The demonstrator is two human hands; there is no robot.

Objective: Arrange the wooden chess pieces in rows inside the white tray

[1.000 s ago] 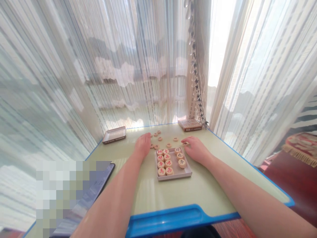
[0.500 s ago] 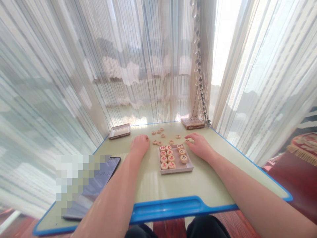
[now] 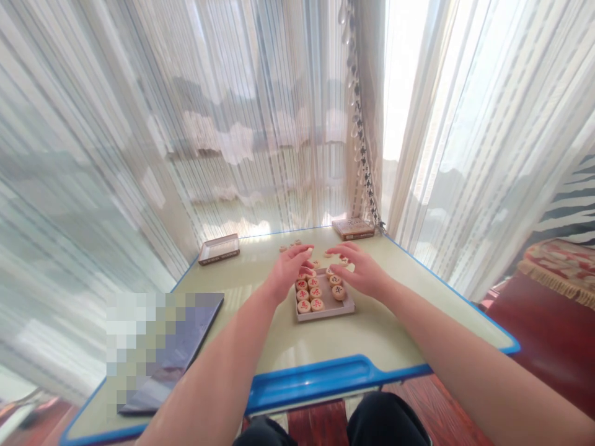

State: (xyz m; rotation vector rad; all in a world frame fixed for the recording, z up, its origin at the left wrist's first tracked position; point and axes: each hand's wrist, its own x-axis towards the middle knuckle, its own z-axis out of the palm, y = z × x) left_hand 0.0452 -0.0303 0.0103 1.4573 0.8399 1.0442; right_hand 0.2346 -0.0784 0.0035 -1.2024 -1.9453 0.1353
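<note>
My left hand (image 3: 289,267) reaches over the far left corner of a shallow open box (image 3: 332,313), its fingers stretched out and apart. A small pale spot shows at its fingertips; I cannot tell whether it is a piece. In the box, red-marked Chinese chess pieces (image 3: 315,293) stand in two columns on the left. Black-marked pieces (image 3: 338,292) form a column on the right. My right hand (image 3: 360,271) hovers above the box's far right corner, fingers curved and spread, with a gap between thumb and forefinger. A loose piece (image 3: 344,261) lies by its fingers.
More loose pieces (image 3: 283,249) lie beyond my hands, partly hidden. A box lid (image 3: 219,249) rests at the far left of the table (image 3: 260,334), a closed box (image 3: 353,228) at the far right. A dark flat tablet-like object (image 3: 186,341) lies left. Curtains hang behind.
My left hand has moved right from the table to the box, and its curled fingers have opened. My right hand has shifted left towards the box. The view has turned slightly right.
</note>
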